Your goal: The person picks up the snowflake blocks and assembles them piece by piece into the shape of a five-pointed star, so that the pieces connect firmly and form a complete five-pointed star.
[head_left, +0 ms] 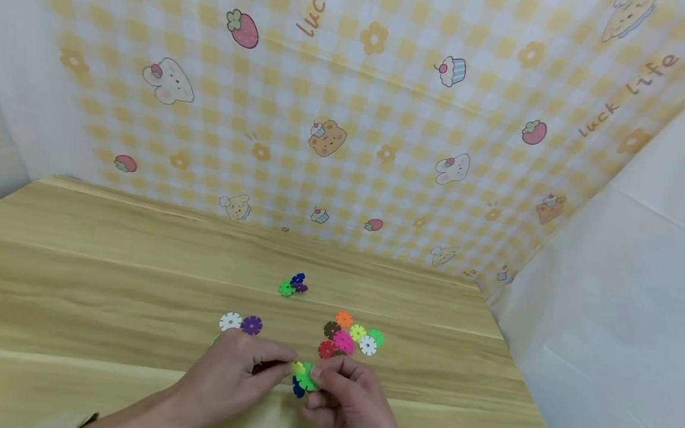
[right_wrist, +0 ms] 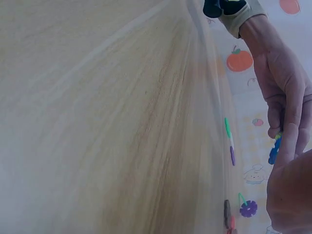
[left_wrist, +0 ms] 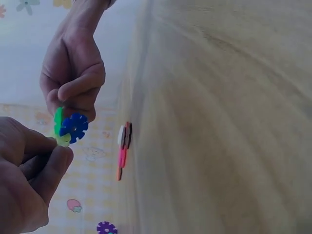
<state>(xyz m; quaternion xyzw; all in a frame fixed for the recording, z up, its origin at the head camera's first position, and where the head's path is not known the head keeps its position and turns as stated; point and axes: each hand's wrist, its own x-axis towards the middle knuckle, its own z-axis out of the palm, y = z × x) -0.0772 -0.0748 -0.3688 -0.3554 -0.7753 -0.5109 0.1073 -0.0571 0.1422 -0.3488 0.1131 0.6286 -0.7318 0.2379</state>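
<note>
My left hand (head_left: 230, 371) pinches a yellow notched disc (left_wrist: 63, 140) between thumb and fingers. That disc is joined to a green notched disc (head_left: 307, 380) and a blue one (left_wrist: 74, 128). From the other side my right hand (head_left: 355, 392) pinches the green disc at its edge. The small cluster is held just above the table, with both hands close together. In the right wrist view the fingers hide most of it, leaving the blue disc (right_wrist: 274, 150) partly visible.
A joined group of green and blue-purple discs (head_left: 287, 288) stands farther back. White (head_left: 231, 321) and purple (head_left: 251, 325) discs lie beyond the left hand, a green one partly hidden. Several loose discs, including a pink one (head_left: 343, 342), lie beyond the right hand on the wooden table (head_left: 134, 267).
</note>
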